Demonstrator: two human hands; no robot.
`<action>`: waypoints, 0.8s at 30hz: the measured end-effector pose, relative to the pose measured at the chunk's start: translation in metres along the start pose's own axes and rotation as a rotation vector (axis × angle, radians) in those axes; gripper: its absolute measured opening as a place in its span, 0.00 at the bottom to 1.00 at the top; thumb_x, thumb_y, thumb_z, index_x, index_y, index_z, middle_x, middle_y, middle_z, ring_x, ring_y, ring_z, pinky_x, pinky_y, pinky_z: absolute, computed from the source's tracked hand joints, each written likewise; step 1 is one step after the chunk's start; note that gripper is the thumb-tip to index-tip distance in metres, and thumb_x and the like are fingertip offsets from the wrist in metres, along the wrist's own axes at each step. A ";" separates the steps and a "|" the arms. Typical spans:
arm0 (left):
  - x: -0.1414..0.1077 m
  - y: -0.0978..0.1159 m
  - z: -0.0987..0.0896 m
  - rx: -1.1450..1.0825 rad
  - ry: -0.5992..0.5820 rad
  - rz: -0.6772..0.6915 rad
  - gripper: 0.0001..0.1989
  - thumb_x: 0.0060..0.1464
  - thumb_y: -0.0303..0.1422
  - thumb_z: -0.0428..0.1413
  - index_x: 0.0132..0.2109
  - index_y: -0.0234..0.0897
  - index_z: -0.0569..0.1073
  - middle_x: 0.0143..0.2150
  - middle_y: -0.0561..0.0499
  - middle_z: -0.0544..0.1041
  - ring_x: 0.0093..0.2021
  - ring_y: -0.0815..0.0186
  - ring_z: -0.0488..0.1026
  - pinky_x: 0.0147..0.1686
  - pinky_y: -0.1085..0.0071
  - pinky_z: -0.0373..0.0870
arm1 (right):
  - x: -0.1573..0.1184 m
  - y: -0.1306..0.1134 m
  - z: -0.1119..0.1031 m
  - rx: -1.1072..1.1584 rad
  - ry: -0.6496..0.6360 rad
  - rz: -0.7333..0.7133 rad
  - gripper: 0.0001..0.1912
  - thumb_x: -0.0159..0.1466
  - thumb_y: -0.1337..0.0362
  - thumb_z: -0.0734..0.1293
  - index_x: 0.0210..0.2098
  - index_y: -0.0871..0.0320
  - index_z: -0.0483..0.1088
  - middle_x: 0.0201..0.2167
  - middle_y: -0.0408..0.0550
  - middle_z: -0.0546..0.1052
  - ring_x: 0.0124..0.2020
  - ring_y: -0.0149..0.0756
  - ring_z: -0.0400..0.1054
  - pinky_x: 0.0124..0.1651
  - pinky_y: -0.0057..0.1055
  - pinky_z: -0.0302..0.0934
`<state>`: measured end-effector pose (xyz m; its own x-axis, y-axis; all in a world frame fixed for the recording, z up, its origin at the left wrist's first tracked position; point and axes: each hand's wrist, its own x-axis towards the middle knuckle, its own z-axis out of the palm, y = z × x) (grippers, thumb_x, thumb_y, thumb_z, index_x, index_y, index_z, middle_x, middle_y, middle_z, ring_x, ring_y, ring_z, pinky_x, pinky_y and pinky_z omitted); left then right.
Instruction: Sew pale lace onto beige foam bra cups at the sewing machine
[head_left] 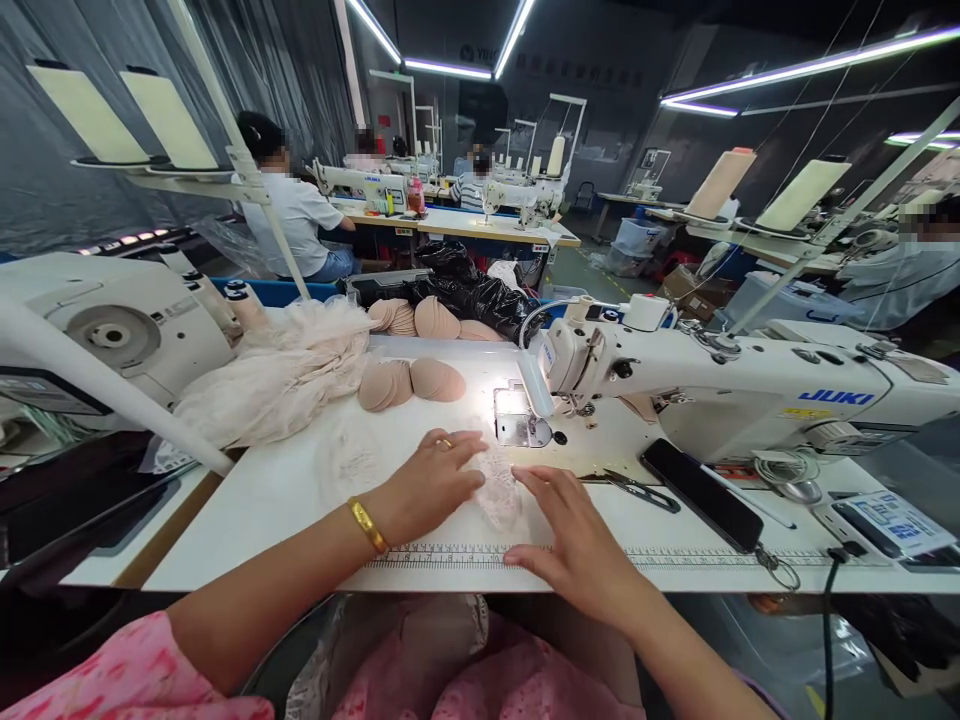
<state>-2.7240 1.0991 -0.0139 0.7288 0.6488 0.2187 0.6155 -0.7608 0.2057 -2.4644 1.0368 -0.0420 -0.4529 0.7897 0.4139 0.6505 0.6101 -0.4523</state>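
A small piece of pale lace fabric (pixel 499 495) lies on the white sewing table (pixel 247 520), just in front of the lit needle plate (pixel 514 425). My left hand (pixel 431 485), with a ring and a gold bracelet, rests over its left side, fingers stretched out and apart. To the right, my right hand (pixel 566 525) is open with thumb and fingers spread, its fingertips at the lace's right edge. Another sheer lace piece (pixel 349 465) lies left of my left hand. Beyond it are two stacks of beige bra cups (pixel 386 385).
A white JUKI sewing machine (pixel 720 375) stands on the right. Thread snips (pixel 641 490) and a black phone (pixel 701 495) lie near it. A heap of sheer fabric (pixel 281 370) sits at left. A ruler strip (pixel 450 557) runs along the front edge. Co-workers sit farther back.
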 end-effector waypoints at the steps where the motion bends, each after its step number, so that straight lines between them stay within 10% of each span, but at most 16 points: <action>1: 0.008 0.008 0.000 -0.059 -0.041 0.019 0.09 0.65 0.24 0.53 0.41 0.39 0.78 0.53 0.40 0.81 0.56 0.51 0.76 0.60 0.50 0.67 | 0.004 -0.007 0.006 0.069 0.010 0.017 0.36 0.69 0.51 0.73 0.71 0.51 0.60 0.65 0.60 0.70 0.65 0.55 0.64 0.67 0.56 0.61; 5: 0.021 0.023 -0.031 -0.635 -0.069 -0.204 0.11 0.69 0.39 0.52 0.38 0.40 0.71 0.33 0.52 0.76 0.32 0.63 0.72 0.36 0.66 0.68 | 0.021 -0.006 0.014 0.585 0.119 0.348 0.21 0.70 0.54 0.68 0.60 0.51 0.68 0.50 0.52 0.78 0.53 0.49 0.73 0.58 0.48 0.68; 10: 0.014 0.014 -0.037 -1.241 -0.206 -0.551 0.20 0.55 0.49 0.65 0.35 0.38 0.70 0.32 0.54 0.74 0.31 0.67 0.70 0.35 0.69 0.66 | 0.040 0.011 0.007 1.165 0.091 0.742 0.18 0.61 0.49 0.73 0.44 0.52 0.71 0.33 0.41 0.77 0.32 0.38 0.71 0.36 0.32 0.66; 16: 0.019 0.019 0.006 -1.388 0.074 -0.703 0.24 0.42 0.47 0.74 0.35 0.40 0.70 0.35 0.54 0.75 0.36 0.63 0.73 0.37 0.67 0.70 | 0.042 0.014 0.016 1.211 0.055 0.684 0.24 0.59 0.42 0.77 0.42 0.53 0.74 0.36 0.43 0.78 0.39 0.40 0.72 0.45 0.34 0.66; 24: 0.024 0.034 0.013 -1.618 0.304 -0.776 0.26 0.38 0.46 0.76 0.36 0.40 0.71 0.34 0.54 0.78 0.36 0.62 0.76 0.42 0.63 0.75 | 0.036 0.018 0.024 0.878 0.066 0.556 0.20 0.64 0.43 0.73 0.42 0.52 0.72 0.32 0.40 0.72 0.34 0.36 0.65 0.38 0.31 0.60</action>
<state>-2.6818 1.0890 -0.0141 0.2631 0.9297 -0.2577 -0.2497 0.3236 0.9126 -2.4834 1.0782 -0.0539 -0.1735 0.9848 0.0013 0.0722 0.0141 -0.9973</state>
